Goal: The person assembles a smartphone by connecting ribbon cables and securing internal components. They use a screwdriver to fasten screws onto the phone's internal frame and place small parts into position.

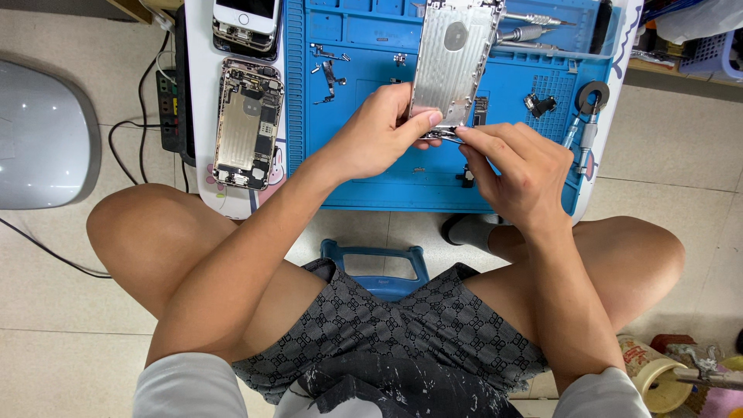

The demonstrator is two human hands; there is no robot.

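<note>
Metal phone backplate (451, 58) between left hand (379, 131) and right hand (518, 174) fingers

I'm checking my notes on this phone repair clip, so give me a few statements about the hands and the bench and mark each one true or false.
1. The left hand holds a silvery metal phone plate upright over the blue work mat. True.
2. The right hand rests flat on the person's knee. False: it is raised at the plate's lower edge, fingertips pinching a small part there.
3. An opened phone body lies left of the mat. True.
4. The mat is red. False: it is blue.
5. Small loose parts lie on the mat. True.
</note>
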